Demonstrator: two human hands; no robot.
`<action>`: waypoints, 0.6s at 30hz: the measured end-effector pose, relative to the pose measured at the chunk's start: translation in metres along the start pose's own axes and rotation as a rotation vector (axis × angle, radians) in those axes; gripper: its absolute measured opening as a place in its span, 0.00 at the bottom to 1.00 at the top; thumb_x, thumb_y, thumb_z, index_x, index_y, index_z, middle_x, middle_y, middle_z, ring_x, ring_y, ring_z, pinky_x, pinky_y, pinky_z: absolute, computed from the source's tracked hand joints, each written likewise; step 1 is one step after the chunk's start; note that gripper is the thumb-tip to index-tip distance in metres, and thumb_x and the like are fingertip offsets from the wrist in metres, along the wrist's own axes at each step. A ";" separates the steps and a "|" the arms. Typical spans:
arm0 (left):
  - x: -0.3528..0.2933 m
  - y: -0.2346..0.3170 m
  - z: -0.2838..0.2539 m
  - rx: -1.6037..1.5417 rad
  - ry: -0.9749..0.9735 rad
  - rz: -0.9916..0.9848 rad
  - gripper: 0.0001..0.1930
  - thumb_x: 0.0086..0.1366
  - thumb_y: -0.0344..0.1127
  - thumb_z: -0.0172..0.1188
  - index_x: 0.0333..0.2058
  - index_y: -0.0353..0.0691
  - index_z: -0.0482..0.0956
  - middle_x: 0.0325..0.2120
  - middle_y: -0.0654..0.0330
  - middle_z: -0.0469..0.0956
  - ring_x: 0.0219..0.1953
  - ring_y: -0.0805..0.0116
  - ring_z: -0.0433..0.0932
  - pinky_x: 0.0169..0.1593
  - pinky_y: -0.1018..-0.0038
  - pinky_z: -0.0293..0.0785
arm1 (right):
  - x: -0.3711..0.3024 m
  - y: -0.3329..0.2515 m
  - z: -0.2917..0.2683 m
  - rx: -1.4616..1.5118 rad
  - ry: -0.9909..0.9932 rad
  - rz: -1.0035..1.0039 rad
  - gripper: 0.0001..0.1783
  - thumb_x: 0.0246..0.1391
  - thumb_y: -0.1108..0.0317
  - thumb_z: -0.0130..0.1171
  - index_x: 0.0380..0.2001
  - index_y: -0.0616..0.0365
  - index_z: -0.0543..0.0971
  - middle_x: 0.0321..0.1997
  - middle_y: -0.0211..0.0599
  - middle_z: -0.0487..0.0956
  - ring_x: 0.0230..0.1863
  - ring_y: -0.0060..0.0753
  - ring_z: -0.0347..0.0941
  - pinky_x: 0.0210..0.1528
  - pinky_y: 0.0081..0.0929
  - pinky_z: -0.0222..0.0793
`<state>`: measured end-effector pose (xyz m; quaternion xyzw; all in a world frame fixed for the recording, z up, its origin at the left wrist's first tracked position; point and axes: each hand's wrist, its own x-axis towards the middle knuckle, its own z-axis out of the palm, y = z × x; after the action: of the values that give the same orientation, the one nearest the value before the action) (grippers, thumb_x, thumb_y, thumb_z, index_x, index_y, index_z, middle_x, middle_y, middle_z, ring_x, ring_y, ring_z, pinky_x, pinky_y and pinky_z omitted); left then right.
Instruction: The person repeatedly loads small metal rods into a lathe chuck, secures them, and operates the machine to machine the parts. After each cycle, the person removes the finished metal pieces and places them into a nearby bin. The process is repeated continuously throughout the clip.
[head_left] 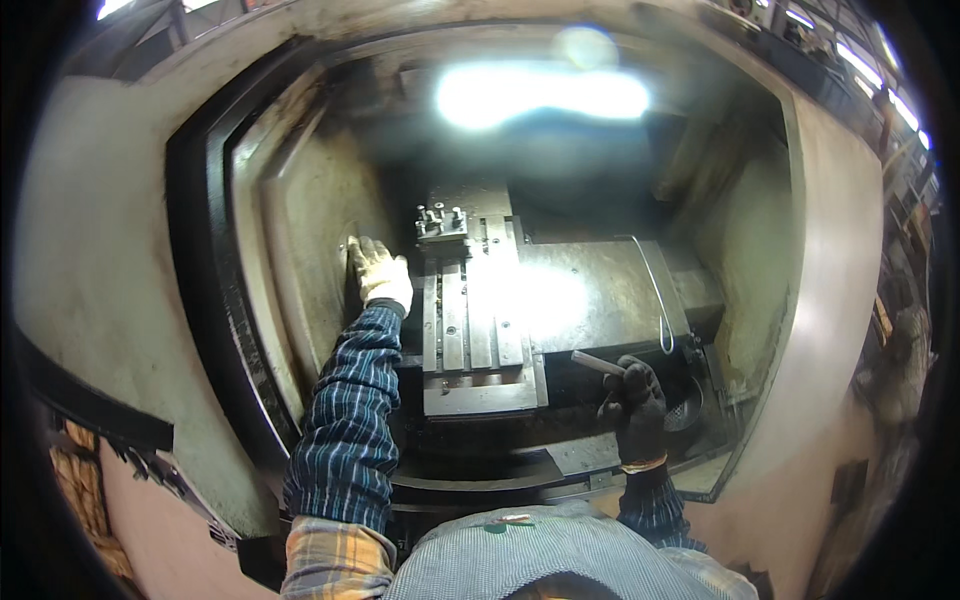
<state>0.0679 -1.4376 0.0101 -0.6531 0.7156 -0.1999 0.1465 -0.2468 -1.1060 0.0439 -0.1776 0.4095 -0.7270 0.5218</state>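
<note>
My left hand, in a whitish work glove, reaches to the lathe's left inner wall. Its fingers are stretched out beside a dark gap there, and their tips are partly hidden. In a dark, stained glove, my right hand is closed around one end of a short grey metal rod, whose free end points left. Between the hands lies a slotted metal cross slide. A tool holder with upright bolts sits at its far end.
A long thin hooked rod lies on the flat metal cover at right. The machine's door frame stands close on the left, and its pale housing on the right. A bright lamp glares at the back.
</note>
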 end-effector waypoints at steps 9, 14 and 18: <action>-0.027 0.046 -0.125 -0.679 -0.145 0.540 0.20 0.70 0.48 0.54 0.57 0.49 0.77 0.52 0.48 0.80 0.55 0.49 0.79 0.59 0.58 0.74 | 0.017 0.011 0.002 -0.012 0.032 0.031 0.15 0.67 0.55 0.61 0.47 0.54 0.79 0.31 0.30 0.81 0.22 0.19 0.74 0.22 0.18 0.72; -0.128 0.053 -0.195 -0.740 0.230 0.844 0.14 0.73 0.44 0.49 0.44 0.40 0.77 0.30 0.54 0.76 0.31 0.60 0.76 0.34 0.66 0.76 | 0.037 0.019 0.000 -0.012 -0.005 0.056 0.14 0.69 0.58 0.59 0.48 0.57 0.80 0.37 0.33 0.83 0.29 0.21 0.78 0.29 0.19 0.75; -0.224 0.005 -0.266 -0.396 0.771 0.949 0.09 0.71 0.37 0.51 0.33 0.41 0.72 0.18 0.64 0.61 0.19 0.74 0.66 0.20 0.75 0.69 | 0.082 0.061 -0.023 0.128 -0.122 0.119 0.15 0.66 0.67 0.59 0.52 0.62 0.78 0.40 0.37 0.84 0.37 0.26 0.80 0.37 0.22 0.79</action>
<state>-0.0378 -1.1893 0.2293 -0.1614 0.9515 -0.1977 -0.1720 -0.2577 -1.1779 -0.0316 -0.1632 0.3395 -0.7073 0.5981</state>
